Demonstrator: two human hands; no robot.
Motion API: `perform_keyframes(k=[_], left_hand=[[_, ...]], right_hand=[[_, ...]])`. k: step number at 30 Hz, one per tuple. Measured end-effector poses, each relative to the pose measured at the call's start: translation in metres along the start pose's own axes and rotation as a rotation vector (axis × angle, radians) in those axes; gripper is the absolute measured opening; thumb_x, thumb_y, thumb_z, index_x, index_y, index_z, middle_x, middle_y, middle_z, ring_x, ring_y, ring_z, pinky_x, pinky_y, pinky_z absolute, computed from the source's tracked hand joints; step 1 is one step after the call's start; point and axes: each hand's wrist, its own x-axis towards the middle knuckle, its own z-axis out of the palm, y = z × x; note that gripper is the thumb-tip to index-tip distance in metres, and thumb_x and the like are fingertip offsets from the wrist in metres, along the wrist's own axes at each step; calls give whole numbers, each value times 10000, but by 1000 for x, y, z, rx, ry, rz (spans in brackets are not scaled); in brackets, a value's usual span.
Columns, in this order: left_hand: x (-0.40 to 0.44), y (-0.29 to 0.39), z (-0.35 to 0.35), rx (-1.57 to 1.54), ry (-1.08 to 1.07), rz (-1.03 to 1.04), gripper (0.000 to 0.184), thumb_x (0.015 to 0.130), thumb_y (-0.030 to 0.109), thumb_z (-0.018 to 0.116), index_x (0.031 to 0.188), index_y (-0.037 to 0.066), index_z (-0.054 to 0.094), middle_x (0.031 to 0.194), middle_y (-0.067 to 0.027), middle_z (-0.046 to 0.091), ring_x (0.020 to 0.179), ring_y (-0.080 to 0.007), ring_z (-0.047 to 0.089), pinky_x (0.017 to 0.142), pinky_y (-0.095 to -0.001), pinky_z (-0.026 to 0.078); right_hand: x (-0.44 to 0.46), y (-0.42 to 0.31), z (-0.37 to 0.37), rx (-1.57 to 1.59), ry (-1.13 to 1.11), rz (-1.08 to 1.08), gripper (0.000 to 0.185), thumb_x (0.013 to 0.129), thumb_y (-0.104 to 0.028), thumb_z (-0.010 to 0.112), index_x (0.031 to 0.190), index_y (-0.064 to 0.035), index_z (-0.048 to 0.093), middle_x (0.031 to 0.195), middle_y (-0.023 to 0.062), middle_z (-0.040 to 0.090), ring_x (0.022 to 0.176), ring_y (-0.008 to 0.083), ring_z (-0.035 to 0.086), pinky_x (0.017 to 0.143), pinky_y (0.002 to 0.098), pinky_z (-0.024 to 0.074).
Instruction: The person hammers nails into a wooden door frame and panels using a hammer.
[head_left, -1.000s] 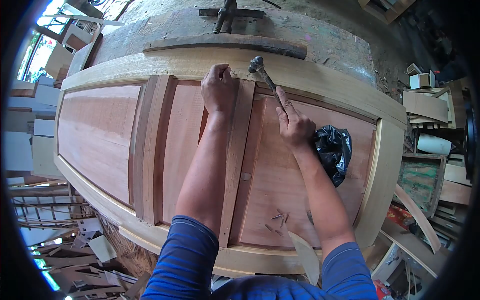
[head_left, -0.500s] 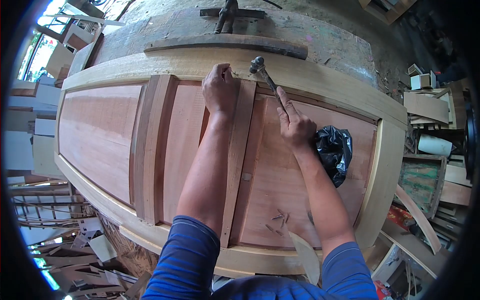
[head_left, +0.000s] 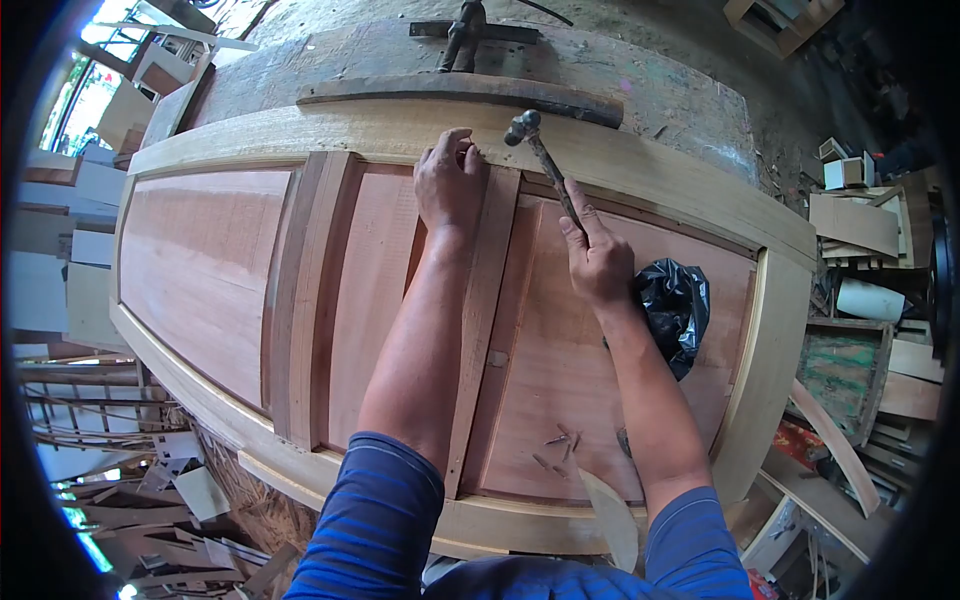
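My right hand [head_left: 600, 258] is wrapped round the handle of a hammer [head_left: 543, 158], whose metal head is raised over the top rail of a panelled wooden door [head_left: 375, 128]. At the upper end of an upright wooden strip [head_left: 487, 300], my left hand [head_left: 450, 180] has its fingers bent together near the rail; whatever they pinch is too small to make out. Close to my right wrist, a crumpled black plastic bag [head_left: 672, 315] lies on the right panel. Several small nails or pegs [head_left: 562, 440] are scattered lower on that panel.
Beyond the door, a dark wooden bar [head_left: 460, 92] rests on the worktable [head_left: 640, 75], with a metal clamp [head_left: 462, 38] behind it. Wood scraps stand at the left. A green-stained tray [head_left: 843, 375] and a white cylinder [head_left: 870, 299] are at the right.
The whole view has shifted slightly. Both hands stay in nearly the same places, with the left fingers turned a little and the hammer still held up.
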Motion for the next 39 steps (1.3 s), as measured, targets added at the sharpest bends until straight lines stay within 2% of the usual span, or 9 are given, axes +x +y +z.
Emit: perform_keyframes(k=[4,7,10,16,22,28,31,36,39], left_hand=[[-1,0,-2,-7,-59,-86,386,989,197,785,1367,187,708,1051,-65,823,1093,-306,737,1006,-462,553],[-1,1,0,-11,-63,-113,469,986,197,788,1440,182,669,1036,-72,819,1082,-308,743,1012,-461,554],[0,0,-1,-32,-72,-118,518,982,195,789,1479,178,643,1019,-73,816,1063,-315,747,1017,-464,553],[-1,0,-2,-59,-42,-87,564,974,187,789,1510,159,613,995,-68,819,1048,-306,749,1020,-459,546],[0,5,-6,-6,-62,-82,564,968,168,796,1502,136,615,1004,-55,828,1040,-288,752,1016,-452,542],[-1,-1,-2,-5,-23,-39,600,960,166,808,1522,129,602,978,-52,828,1019,-289,755,1024,-459,540],[-1,4,-6,-30,-39,-81,598,970,127,758,1543,122,585,1020,-72,824,1064,-306,748,1041,-471,532],[0,-5,1,-20,86,-71,568,969,20,608,1532,86,585,1237,-134,781,1212,-350,704,1103,-493,502],[-3,-5,0,16,113,-62,553,975,-2,574,1522,80,587,1302,-144,762,1260,-356,684,1124,-496,490]], right_hand=[[21,-34,-16,58,-66,46,570,1106,-266,684,1660,-296,557,804,162,756,656,365,737,586,494,583],[35,-52,-16,61,-7,-90,555,1115,-260,674,1657,-292,562,739,159,720,622,364,714,580,512,564],[37,-51,-8,-79,-127,-105,546,1125,-286,655,1662,-295,554,700,150,691,605,366,701,583,519,554],[44,-64,-20,106,-76,-1,545,1131,-348,629,1668,-325,534,730,179,719,666,401,735,647,550,598],[52,-54,-25,-67,-262,19,552,1139,-311,624,1679,-335,516,751,190,725,692,409,741,641,559,576],[53,-60,-18,73,1,-112,557,1126,-310,645,1670,-344,525,793,218,747,719,412,760,654,576,574],[59,-58,-25,-216,-310,-7,572,1120,-301,662,1673,-341,521,803,220,749,715,409,757,641,566,566],[62,-60,-23,119,-33,-34,594,1110,-318,671,1679,-355,504,840,242,763,750,434,765,663,588,585],[48,-55,-17,-40,-201,-15,581,1111,-301,680,1668,-353,523,941,238,791,807,424,780,685,565,578]])
